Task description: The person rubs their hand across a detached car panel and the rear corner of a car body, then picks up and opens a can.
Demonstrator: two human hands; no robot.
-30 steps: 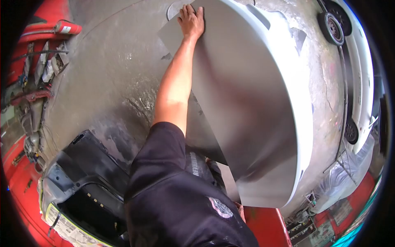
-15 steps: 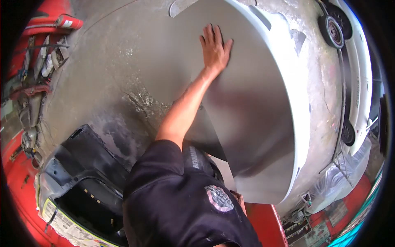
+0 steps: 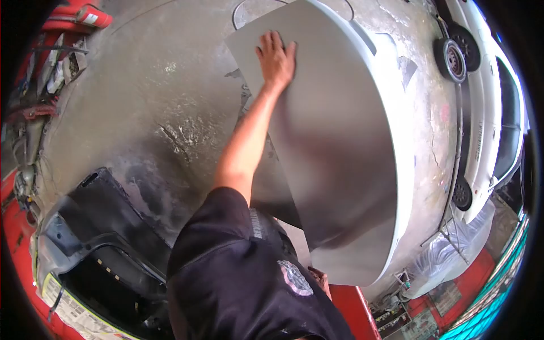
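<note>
A large car hood, smooth grey with a bright white curved edge, fills the middle right of the view. My left hand lies flat on its upper part, fingers stretched and thumb apart, palm against the surface. Low in the view, my right hand shows only in part beside the hood's near corner. Its fingers look curled, and whatever they may hold is hidden by the shirt.
A dark car body part edged with newspaper lies lower left. Along the right are a white car, a loose wheel and a plastic-covered object. Scrap parts line the left wall. The concrete floor is stained.
My left hand has shifted a little left and up across the hood, still flat. The view has swung slightly, and more of the hood's upper left corner shows.
</note>
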